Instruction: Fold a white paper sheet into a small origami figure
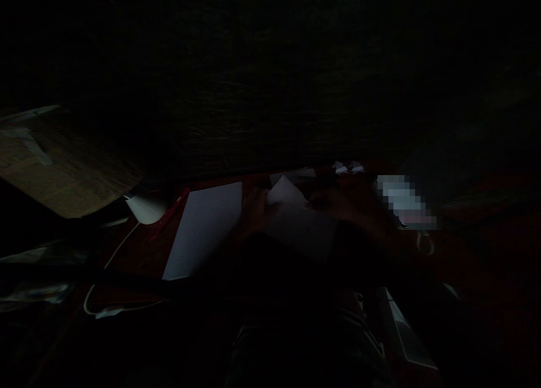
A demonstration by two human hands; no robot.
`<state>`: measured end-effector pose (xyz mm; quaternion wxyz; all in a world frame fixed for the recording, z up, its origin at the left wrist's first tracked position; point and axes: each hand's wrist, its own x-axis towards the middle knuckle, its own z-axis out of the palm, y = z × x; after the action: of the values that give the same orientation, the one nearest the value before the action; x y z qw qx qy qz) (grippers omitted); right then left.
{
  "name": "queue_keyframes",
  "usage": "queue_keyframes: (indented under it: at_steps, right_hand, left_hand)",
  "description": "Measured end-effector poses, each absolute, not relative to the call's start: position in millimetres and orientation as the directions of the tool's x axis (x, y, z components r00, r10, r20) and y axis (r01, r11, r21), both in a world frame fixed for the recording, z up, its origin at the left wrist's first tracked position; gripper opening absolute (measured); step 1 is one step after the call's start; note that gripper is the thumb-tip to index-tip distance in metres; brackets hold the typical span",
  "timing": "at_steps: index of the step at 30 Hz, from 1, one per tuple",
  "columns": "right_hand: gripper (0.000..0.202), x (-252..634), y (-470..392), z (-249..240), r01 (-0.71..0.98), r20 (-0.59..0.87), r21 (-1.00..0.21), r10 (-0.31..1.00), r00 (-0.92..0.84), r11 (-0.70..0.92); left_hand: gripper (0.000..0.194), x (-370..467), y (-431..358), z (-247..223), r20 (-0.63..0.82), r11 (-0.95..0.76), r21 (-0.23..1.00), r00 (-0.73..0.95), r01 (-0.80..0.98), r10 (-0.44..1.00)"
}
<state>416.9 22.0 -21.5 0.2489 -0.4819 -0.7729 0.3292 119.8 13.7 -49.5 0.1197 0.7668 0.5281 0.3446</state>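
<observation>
mid-frame, we should steady the paper (pixel 288 205) evenly between our left hand (pixel 252 212) and right hand (pixel 332 202), whose opening and grip we cannot tell.

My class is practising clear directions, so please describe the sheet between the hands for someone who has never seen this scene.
Start at the reddish table across the dim view. Near its middle, between the left hand and the right hand, is a pale sheet. One corner points away from the person, whereas the neighbouring sheet on the left has a straight far edge.
</observation>
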Motion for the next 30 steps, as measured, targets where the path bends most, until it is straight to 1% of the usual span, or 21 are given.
queue_keyframes:
  at_steps: [3,5,6,7,9,11,14,17,20,24,30]
  right_hand:
    - [0.052,417,22,-19,0.365,0.053,-0.918,0.962,-0.269,0.152]
    - [0.057,417,20,-15,0.228,0.069,-0.967,0.980,-0.188,0.112]
    - [0.059,417,20,-14,0.177,0.081,-0.978,0.983,-0.166,0.110]
    - [0.060,416,19,-13,0.136,0.089,-0.984,0.984,-0.157,0.111]
    - [0.062,414,18,-12,0.087,0.086,-0.991,0.979,-0.184,0.104]
    - [0.063,412,18,-14,0.061,0.060,-0.995,0.968,-0.242,0.077]
    - [0.063,409,18,-17,0.064,0.030,-0.997,0.952,-0.305,0.052]
    - [0.057,408,19,-15,0.135,0.030,-0.987,0.935,-0.354,0.083]
    - [0.052,408,18,-11,0.197,0.029,-0.974,0.920,-0.391,0.114]
    - [0.051,408,17,-9,0.223,0.031,-0.966,0.916,-0.399,0.130]
    - [0.051,408,18,-13,0.183,0.078,-0.970,0.916,-0.394,0.161]
  left_hand:
    - [0.047,118,17,-46,0.493,-0.414,0.760,-0.029,0.500,0.870]
    - [0.049,118,19,-43,0.464,-0.405,0.865,-0.164,0.297,0.871]
    - [0.049,117,19,-42,0.423,-0.389,0.901,-0.194,0.190,0.885]
    - [0.049,118,20,-41,0.373,-0.363,0.928,-0.197,0.084,0.907]
    - [0.045,119,19,-40,0.266,-0.280,0.955,-0.137,-0.097,0.954]
    - [0.043,122,18,-39,0.187,-0.197,0.957,-0.069,-0.212,0.980]
    - [0.045,126,16,-38,0.140,-0.150,0.945,-0.054,-0.292,0.989]
    - [0.048,129,16,-35,0.128,-0.138,0.924,-0.052,-0.357,0.990]
    - [0.046,129,17,-33,0.110,-0.125,0.903,-0.060,-0.412,0.992]
    - [0.041,130,18,-34,0.084,-0.116,0.889,-0.092,-0.442,0.992]
    - [0.043,128,19,-35,0.059,-0.088,0.887,-0.078,-0.453,0.995]
